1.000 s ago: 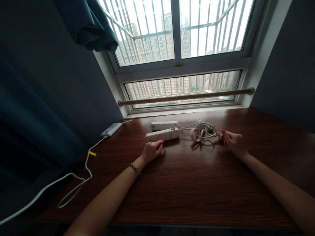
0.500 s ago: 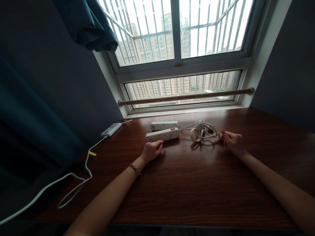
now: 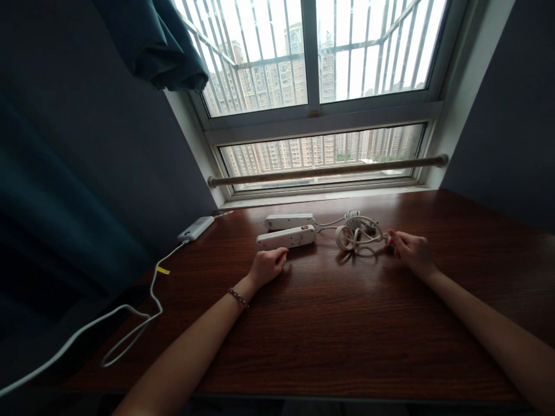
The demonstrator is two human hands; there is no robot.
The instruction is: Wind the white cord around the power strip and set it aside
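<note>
Two white power strips lie side by side on the dark wooden table [image 3: 329, 335]. The nearer power strip [image 3: 286, 237] has a red switch; the farther power strip [image 3: 289, 221] sits just behind it. My left hand [image 3: 267, 266] rests curled on the table, fingertips touching the near strip's front edge. A coiled white cord bundle [image 3: 358, 231] lies to the right of the strips. My right hand [image 3: 411, 251] is closed in a pinch at the right end of that cord.
A white power bank [image 3: 196, 228] lies at the table's back left, with a white cable [image 3: 130, 323] looping off the left edge. A wooden rail [image 3: 329, 171] runs along the window behind. A dark curtain [image 3: 165, 46] hangs top left.
</note>
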